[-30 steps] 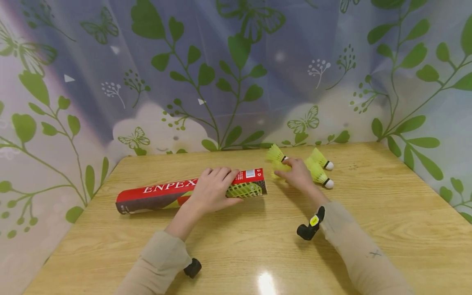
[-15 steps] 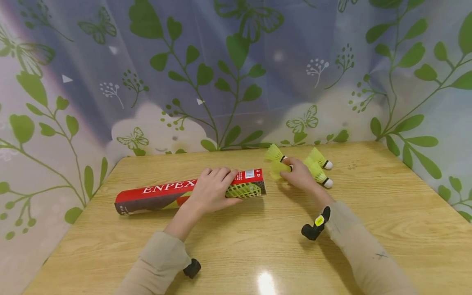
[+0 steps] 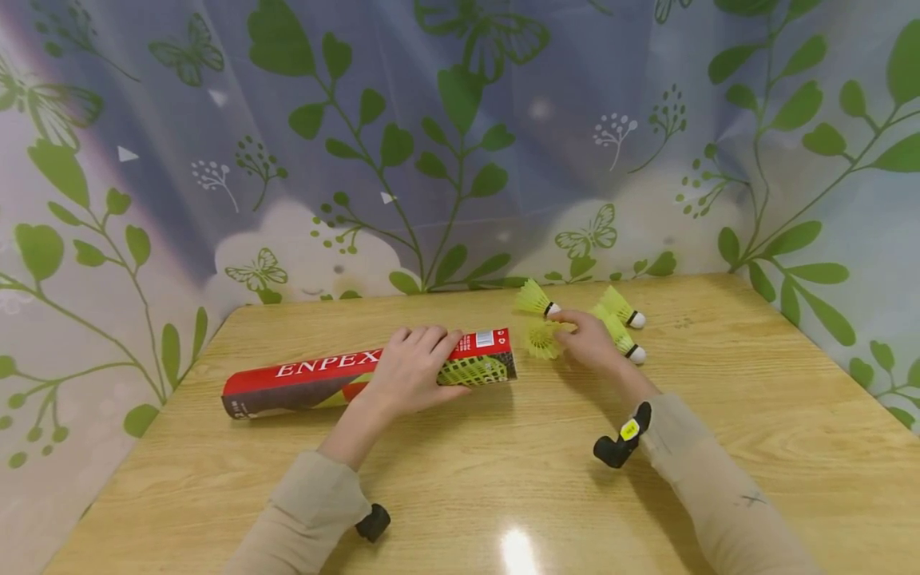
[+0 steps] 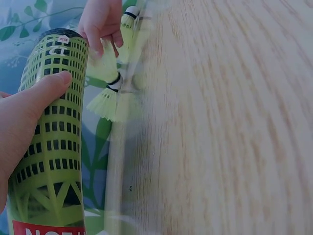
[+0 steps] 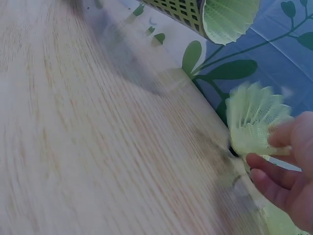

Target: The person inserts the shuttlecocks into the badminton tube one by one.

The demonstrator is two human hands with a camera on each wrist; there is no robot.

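My left hand (image 3: 417,367) grips a red and dark ENPEX shuttlecock tube (image 3: 323,379) lying on its side, thumb along its yellow-green mesh print in the left wrist view. A shuttlecock skirt (image 5: 232,22) shows at the tube's right end in the right wrist view. To the right of that end, my right hand (image 3: 592,347) pinches a yellow shuttlecock (image 3: 541,341), its skirt turned toward the tube and its cork hidden by the fingers. Just behind lies another shuttlecock (image 3: 533,298), white cork pointing right.
Two more yellow shuttlecocks, a rear one (image 3: 621,307) and a front one (image 3: 624,342), lie beyond my right hand, corks to the right. Everything rests on a wooden table (image 3: 460,487). A leaf-patterned curtain (image 3: 359,160) rises along its back edge.
The shuttlecock in my right hand has turned, so its skirt opening now shows more toward the head camera. My right wrist has shifted slightly right; the left hand keeps its hold on the tube.
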